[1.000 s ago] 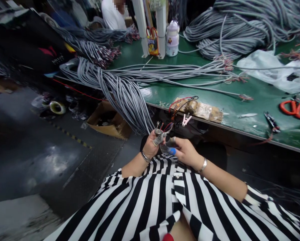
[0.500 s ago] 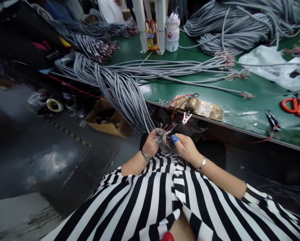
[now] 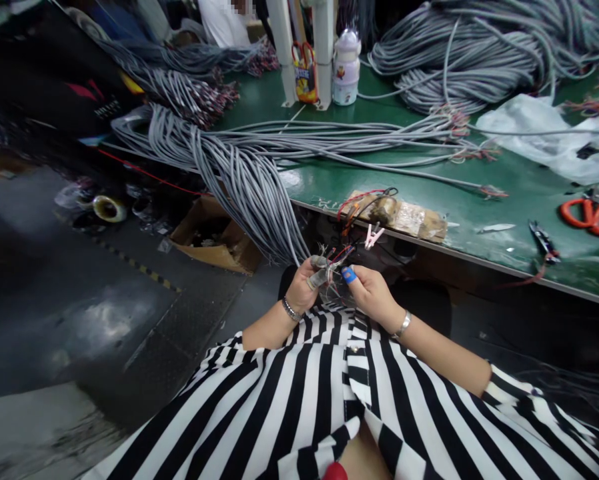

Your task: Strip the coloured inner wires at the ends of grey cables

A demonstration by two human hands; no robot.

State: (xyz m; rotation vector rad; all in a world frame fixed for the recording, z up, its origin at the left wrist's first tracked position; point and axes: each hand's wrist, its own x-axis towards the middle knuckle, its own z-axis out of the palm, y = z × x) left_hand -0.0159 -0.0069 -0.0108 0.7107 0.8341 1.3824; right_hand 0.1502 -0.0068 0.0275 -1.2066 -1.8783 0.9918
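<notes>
My left hand [image 3: 302,288] is closed around the end of a grey cable [image 3: 317,274], pinching it upright so the stripped wires [image 3: 337,256] fan out toward my right, where I can get at them. My right hand [image 3: 372,293] sits just beside it, thumb and forefinger nipped on those thin red and dark strands, a blue finger guard [image 3: 348,275] at its tip, probably there to spare the skin. I hold both hands close against my striped shirt [image 3: 319,400], below the edge of the green bench [image 3: 509,193].

Up and to my left, the thick cable bundle [image 3: 249,187] spills off the bench, and the end I hold seems to run from it, which would explain working so low. Just above my hands a taped block [image 3: 404,217] with clip leads [image 3: 372,235] lies at the bench edge. Orange scissors [image 3: 589,217] lie well off to my right. Far ahead stands a white bottle [image 3: 345,67] with a printed label, too small to read.
</notes>
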